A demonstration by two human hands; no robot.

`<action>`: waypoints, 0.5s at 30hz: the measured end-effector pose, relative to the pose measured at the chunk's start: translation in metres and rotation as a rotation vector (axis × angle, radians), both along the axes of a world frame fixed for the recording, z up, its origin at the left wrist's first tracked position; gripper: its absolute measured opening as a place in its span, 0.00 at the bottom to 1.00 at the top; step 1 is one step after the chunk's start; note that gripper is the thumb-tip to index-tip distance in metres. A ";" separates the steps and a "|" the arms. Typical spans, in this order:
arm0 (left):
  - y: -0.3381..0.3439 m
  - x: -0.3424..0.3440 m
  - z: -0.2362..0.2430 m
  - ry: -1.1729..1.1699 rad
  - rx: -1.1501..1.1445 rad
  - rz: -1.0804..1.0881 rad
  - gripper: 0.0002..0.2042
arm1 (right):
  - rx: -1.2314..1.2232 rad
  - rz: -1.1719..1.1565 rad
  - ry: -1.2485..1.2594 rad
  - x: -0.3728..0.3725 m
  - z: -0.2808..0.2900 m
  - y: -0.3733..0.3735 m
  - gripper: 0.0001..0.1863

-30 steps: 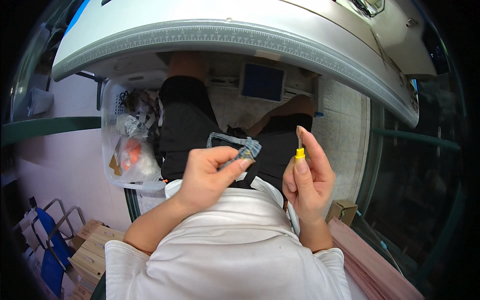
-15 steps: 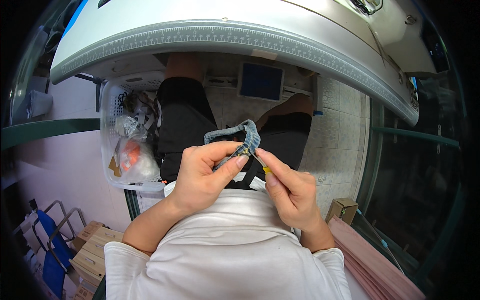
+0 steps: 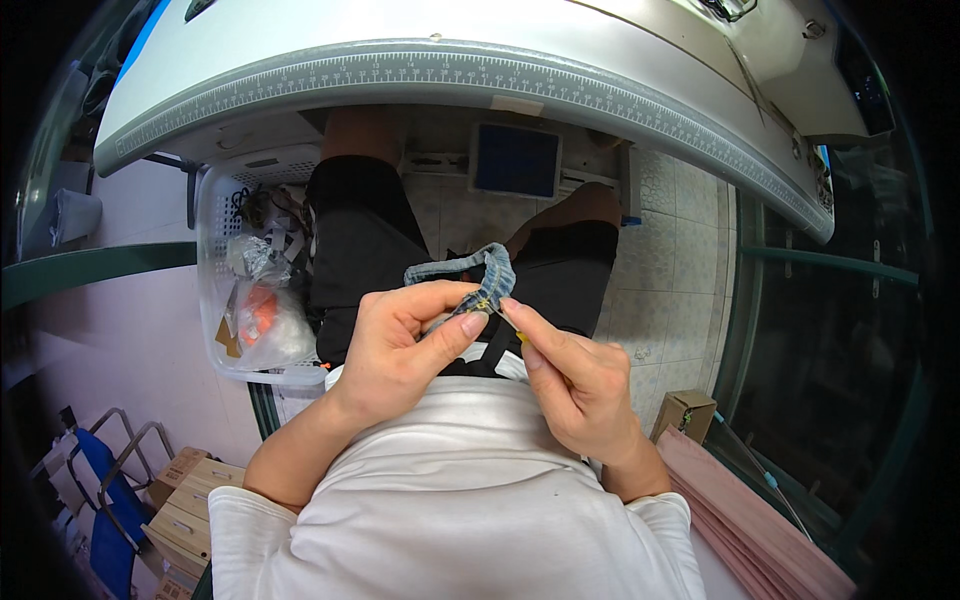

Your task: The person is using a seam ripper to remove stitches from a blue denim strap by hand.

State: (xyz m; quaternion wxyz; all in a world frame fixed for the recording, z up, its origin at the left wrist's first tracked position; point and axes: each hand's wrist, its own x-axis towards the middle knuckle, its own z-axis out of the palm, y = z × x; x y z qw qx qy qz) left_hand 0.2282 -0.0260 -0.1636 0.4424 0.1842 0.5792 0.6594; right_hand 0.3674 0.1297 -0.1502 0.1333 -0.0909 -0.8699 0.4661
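Observation:
Over my lap, my left hand (image 3: pixel 400 345) pinches a narrow band of faded blue denim (image 3: pixel 498 268) between thumb and forefinger. The band curls up and back in a loop beyond the fingers, with yellow stitching where it is gripped. From the right, my right hand (image 3: pixel 582 385) closes its thumb and forefinger on a small seam ripper with a yellow handle (image 3: pixel 522 338). Its thin metal end meets the denim beside my left thumb. Most of the handle is hidden inside the right hand, and the exact tip is too small to make out.
A white table with a grey ruler edge (image 3: pixel 440 68) curves across beyond my knees, a white machine (image 3: pixel 790 60) at its right. Left of my legs stands a white plastic basket (image 3: pixel 212 300) holding bags. A blue pedal plate (image 3: pixel 515 160) lies under the table; a cardboard box (image 3: pixel 685 412) stands right.
Both hands stay at the denim band. The right fingers have slid slightly forward, so less of the yellow handle shows. The whole view has shifted a little.

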 end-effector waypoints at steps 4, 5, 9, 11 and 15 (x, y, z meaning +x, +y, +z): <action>0.000 0.000 0.001 0.001 -0.008 -0.008 0.12 | 0.042 0.014 0.031 0.000 -0.001 0.003 0.29; 0.000 -0.001 0.001 -0.003 -0.013 -0.011 0.12 | 0.037 0.016 0.028 0.000 0.000 0.003 0.29; -0.001 -0.002 0.001 0.030 -0.014 -0.025 0.11 | 0.039 0.035 0.008 0.000 0.003 0.006 0.29; 0.000 -0.003 0.001 0.049 -0.014 -0.038 0.11 | 0.031 0.019 0.025 -0.001 0.002 0.006 0.28; -0.001 -0.001 0.002 0.011 -0.015 -0.089 0.10 | -0.117 -0.058 0.064 -0.003 -0.001 -0.001 0.27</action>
